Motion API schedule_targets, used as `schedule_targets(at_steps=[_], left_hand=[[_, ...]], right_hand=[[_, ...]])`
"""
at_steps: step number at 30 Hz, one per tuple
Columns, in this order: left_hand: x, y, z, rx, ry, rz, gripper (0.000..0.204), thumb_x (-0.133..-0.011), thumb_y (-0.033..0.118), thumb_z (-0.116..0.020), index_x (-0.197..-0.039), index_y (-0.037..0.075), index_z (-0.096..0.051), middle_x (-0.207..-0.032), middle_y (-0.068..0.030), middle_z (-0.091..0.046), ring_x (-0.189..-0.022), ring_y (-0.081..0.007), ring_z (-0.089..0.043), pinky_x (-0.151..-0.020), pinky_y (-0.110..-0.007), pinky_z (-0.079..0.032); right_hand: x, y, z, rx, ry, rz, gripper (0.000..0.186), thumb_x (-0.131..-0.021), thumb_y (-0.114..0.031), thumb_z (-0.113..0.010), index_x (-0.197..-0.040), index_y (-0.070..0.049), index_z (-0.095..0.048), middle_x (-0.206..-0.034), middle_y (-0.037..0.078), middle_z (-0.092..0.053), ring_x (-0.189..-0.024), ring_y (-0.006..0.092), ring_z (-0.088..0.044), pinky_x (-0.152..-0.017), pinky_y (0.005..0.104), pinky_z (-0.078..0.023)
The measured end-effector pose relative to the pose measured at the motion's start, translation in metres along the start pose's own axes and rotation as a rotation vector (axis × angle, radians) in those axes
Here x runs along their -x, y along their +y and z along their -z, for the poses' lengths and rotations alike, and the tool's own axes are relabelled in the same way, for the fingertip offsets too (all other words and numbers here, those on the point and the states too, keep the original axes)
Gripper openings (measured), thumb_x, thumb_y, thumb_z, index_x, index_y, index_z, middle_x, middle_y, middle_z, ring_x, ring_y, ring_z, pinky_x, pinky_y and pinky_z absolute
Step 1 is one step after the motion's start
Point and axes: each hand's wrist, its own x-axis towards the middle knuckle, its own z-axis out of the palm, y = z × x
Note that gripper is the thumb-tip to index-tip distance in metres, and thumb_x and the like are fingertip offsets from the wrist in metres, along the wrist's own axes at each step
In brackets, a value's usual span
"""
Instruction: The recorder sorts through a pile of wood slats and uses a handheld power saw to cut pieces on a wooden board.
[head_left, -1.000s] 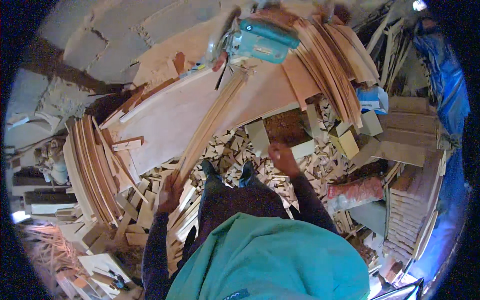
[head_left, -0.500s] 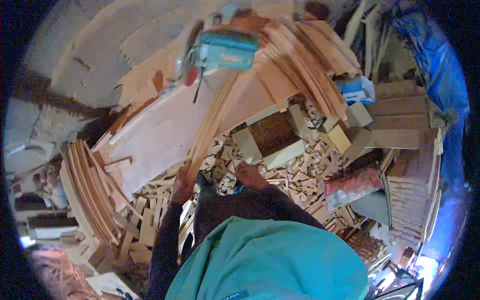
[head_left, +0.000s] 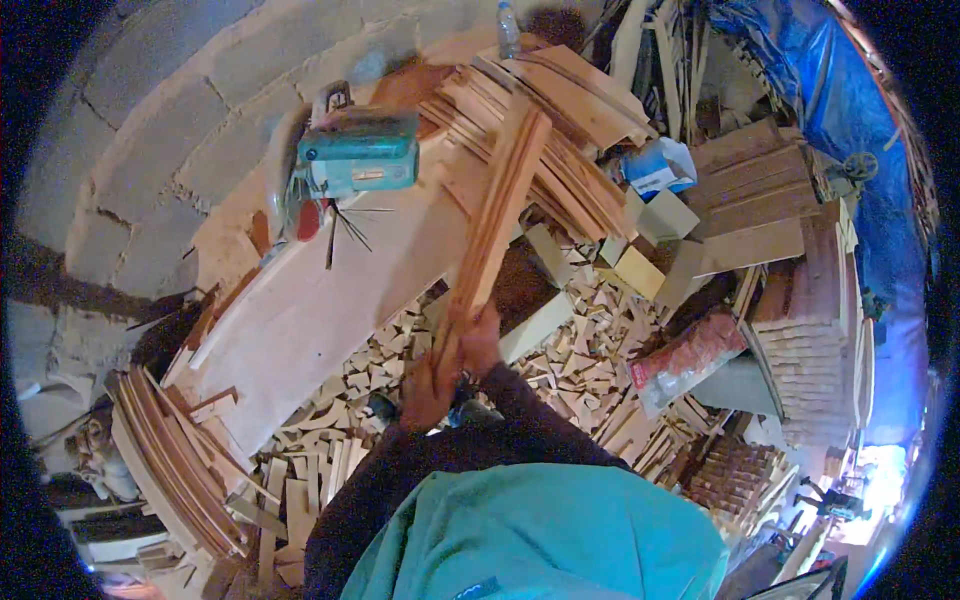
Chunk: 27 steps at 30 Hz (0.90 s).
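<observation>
A stack of long, narrow wooden boards [head_left: 497, 215] slants up and away from me, its near end between my two hands. My left hand [head_left: 428, 392] is closed round that end. Just above and to its right, my right hand [head_left: 481, 340] grips the boards' right side. An open cardboard box [head_left: 540, 325] stands beyond my right hand, partly covered by the boards. Small offcuts of wood [head_left: 580, 360] lie heaped around the box and beneath my hands.
A pale sheet board [head_left: 310, 330] lies at left, with a teal machine [head_left: 360, 155] at its far end. More planks [head_left: 570, 185] are stacked at the back. Curved wooden strips [head_left: 170, 460] lean at left. A red-and-clear plastic bag [head_left: 690, 360] lies at right near stacked wood [head_left: 800, 340].
My right hand, apart from the boards before, now grips them beside my left hand. The boards have swung to the right across the box, and the view has shifted.
</observation>
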Motion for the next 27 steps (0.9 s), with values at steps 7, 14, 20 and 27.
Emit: schedule_targets(at_steps=[7,14,20,27], left_hand=[[-0.05,0.033,-0.009,-0.079,0.051,-0.126,0.07,-0.085,0.019,-0.07,-0.137,-0.006,-0.031,-0.127,-0.0242,-0.049,-0.11,-0.0382,-0.055,-0.089,-0.044,-0.048],[0.085,-0.089,0.045,-0.229,-0.079,0.111,0.064,-0.087,0.024,-0.068,-0.135,-0.003,-0.036,-0.131,-0.0228,-0.045,-0.115,-0.0371,-0.05,-0.094,-0.046,-0.045],[0.185,-0.057,0.092,-0.225,0.038,0.332,0.054,-0.09,0.026,-0.066,-0.132,0.002,-0.043,-0.13,-0.0197,-0.045,-0.113,-0.0328,-0.052,-0.093,-0.045,-0.046],[0.195,-0.016,0.081,0.121,0.167,0.8,0.053,-0.09,0.028,-0.066,-0.132,0.003,-0.045,-0.122,-0.0169,-0.048,-0.098,-0.0277,-0.057,-0.082,-0.039,-0.051]], right_hand=[[-0.164,-0.075,0.124,1.214,-0.064,0.269,0.037,-0.097,-0.037,-0.047,-0.111,-0.003,-0.055,-0.104,0.014,-0.06,-0.089,0.0239,-0.059,-0.075,0.0384,-0.052],[-0.302,-0.156,0.183,1.627,-0.262,0.535,0.051,-0.087,-0.028,-0.058,-0.13,-0.001,-0.05,-0.138,0.022,-0.048,-0.111,0.0322,-0.058,-0.083,0.0436,-0.051],[-0.367,-0.177,0.169,2.002,-0.139,0.406,0.067,-0.088,-0.036,-0.058,-0.142,-0.004,-0.036,-0.141,0.028,-0.04,-0.12,0.042,-0.052,-0.091,0.0474,-0.05],[-0.38,-0.123,0.169,1.961,0.158,0.365,0.068,-0.087,-0.044,-0.057,-0.145,-0.016,-0.034,-0.143,0.027,-0.037,-0.123,0.0449,-0.048,-0.097,0.055,-0.045]])
